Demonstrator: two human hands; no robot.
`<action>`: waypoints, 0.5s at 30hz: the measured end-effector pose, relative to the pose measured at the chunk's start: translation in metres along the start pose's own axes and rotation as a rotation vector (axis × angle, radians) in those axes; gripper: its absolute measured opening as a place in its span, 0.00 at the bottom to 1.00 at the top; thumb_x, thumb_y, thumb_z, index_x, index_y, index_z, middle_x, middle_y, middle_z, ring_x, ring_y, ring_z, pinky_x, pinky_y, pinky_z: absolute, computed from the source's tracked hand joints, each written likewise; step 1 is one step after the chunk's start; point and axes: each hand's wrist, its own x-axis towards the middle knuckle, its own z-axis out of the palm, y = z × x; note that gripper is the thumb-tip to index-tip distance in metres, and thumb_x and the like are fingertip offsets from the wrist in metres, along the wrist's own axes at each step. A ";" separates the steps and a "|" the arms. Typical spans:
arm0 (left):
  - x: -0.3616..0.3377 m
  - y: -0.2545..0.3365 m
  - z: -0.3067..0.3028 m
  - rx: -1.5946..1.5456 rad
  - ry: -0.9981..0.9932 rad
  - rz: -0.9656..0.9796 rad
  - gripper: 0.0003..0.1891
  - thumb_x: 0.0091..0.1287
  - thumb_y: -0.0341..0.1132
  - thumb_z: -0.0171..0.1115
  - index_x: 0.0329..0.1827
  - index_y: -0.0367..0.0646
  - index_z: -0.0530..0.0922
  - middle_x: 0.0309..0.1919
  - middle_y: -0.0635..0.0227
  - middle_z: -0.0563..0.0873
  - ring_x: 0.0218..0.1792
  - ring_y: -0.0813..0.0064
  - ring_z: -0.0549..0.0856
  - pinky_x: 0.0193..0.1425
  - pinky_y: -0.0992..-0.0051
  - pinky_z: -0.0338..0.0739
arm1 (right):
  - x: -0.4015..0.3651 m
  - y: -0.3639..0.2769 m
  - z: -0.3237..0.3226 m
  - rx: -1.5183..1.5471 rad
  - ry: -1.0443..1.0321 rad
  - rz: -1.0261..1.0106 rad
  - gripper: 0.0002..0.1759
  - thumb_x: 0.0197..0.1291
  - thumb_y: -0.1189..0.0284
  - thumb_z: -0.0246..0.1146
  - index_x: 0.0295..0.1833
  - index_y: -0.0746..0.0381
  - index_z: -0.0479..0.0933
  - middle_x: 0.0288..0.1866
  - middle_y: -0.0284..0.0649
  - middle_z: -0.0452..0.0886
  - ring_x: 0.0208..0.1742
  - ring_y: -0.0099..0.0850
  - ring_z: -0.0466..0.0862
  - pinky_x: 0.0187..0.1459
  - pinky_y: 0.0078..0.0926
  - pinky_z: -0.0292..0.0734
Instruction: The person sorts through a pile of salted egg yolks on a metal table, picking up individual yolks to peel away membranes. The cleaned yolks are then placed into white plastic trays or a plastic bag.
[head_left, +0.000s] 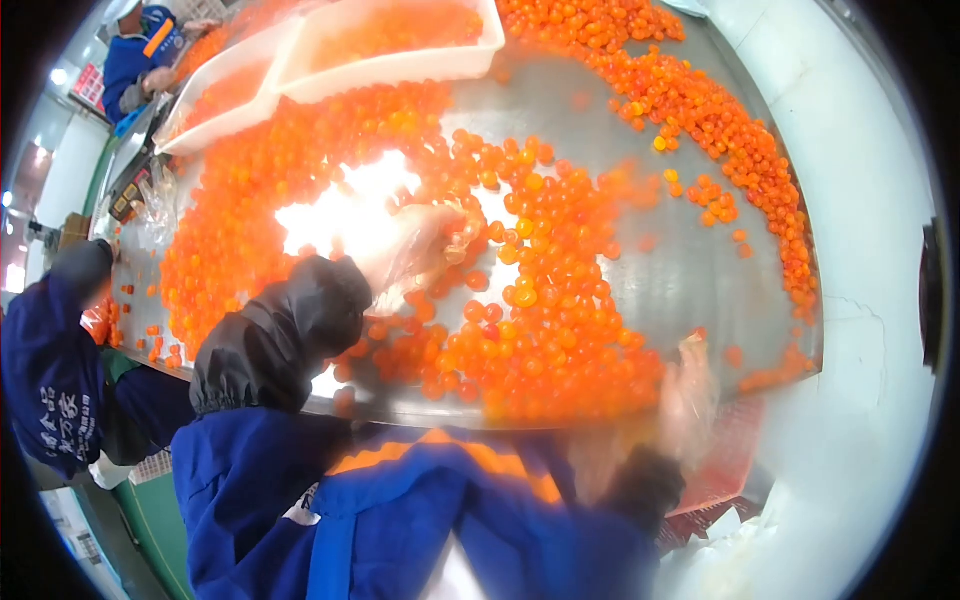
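Observation:
Orange egg yolks (560, 290), round and glossy, lie spread over a metal table (690, 290). My left hand (425, 240), in a clear plastic glove, reaches in among them near the middle, its fingers curled in against the yolks. What those fingers hold, if anything, is hidden. At the near right edge of the table is my right hand (688, 390), also in a clear glove and slightly blurred. Its fingers stretch out away from me, beside the near pile of yolks, and I see nothing held in it.
White trays (400, 75) of yolks stand at the back left. A band of yolks (720, 130) follows the far right edge. Below the right edge sits a red crate (725, 455). Co-workers in blue are at the left (55, 370) and far left (140, 60).

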 end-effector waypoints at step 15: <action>-0.040 0.001 0.106 0.410 -0.016 0.289 0.26 0.82 0.43 0.50 0.79 0.47 0.66 0.81 0.56 0.64 0.79 0.58 0.66 0.77 0.61 0.69 | 0.019 0.013 0.017 -0.032 -0.028 -0.064 0.29 0.71 0.61 0.61 0.72 0.65 0.71 0.71 0.53 0.75 0.71 0.50 0.75 0.71 0.43 0.70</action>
